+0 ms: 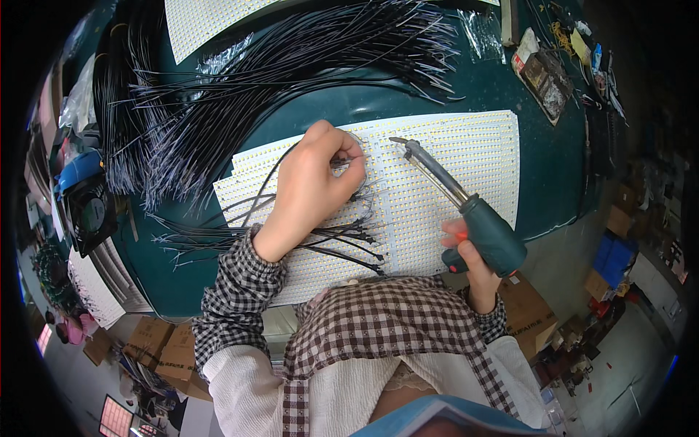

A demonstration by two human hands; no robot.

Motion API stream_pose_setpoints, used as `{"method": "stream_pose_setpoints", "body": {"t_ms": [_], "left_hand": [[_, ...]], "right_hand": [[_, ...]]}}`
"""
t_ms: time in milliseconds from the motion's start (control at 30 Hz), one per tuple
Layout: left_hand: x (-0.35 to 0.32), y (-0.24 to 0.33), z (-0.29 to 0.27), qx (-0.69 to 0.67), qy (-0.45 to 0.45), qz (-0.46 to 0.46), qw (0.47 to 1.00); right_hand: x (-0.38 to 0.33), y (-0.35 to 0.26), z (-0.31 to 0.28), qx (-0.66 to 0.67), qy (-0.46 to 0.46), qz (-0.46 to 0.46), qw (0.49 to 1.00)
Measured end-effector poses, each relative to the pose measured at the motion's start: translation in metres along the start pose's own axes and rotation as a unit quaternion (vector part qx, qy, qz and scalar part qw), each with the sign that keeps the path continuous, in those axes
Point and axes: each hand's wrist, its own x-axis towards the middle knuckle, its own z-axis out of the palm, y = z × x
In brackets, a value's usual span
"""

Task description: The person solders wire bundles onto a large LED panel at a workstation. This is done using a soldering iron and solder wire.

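Observation:
White panels dotted with rows of small yellow LEDs (466,160) lie stacked on the green work surface. Over their left part my left hand (309,182) is closed in a pinch. A black wire (263,186) runs into it; the pinched end is hidden by the fingers. My right hand (477,266) grips a dark green soldering gun (495,237), finger by its red trigger. Its tip points up and left, just right of my left fingers, over the panel; whether it touches is unclear. Several short black wires (338,237) lie across the panel below my left hand.
A large bundle of black wires (291,65) with stripped ends lies across the far side, another (116,109) at far left. A small black fan (91,211) stands at left. A grimy box (542,76) sits at far right. Cardboard boxes (528,313) stand below the table.

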Motion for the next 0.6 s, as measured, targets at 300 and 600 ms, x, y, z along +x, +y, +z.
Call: {"method": "stream_pose_setpoints", "body": {"t_ms": [300, 600], "left_hand": [[0.004, 0.004, 0.001, 0.036, -0.013, -0.036, 0.999], [0.003, 0.002, 0.002, 0.034, -0.002, -0.036, 0.999]], "right_hand": [[-0.004, 0.001, 0.002, -0.031, 0.003, 0.008, 0.999], [-0.003, 0.008, -0.002, -0.080, -0.014, -0.019, 0.997]]}}
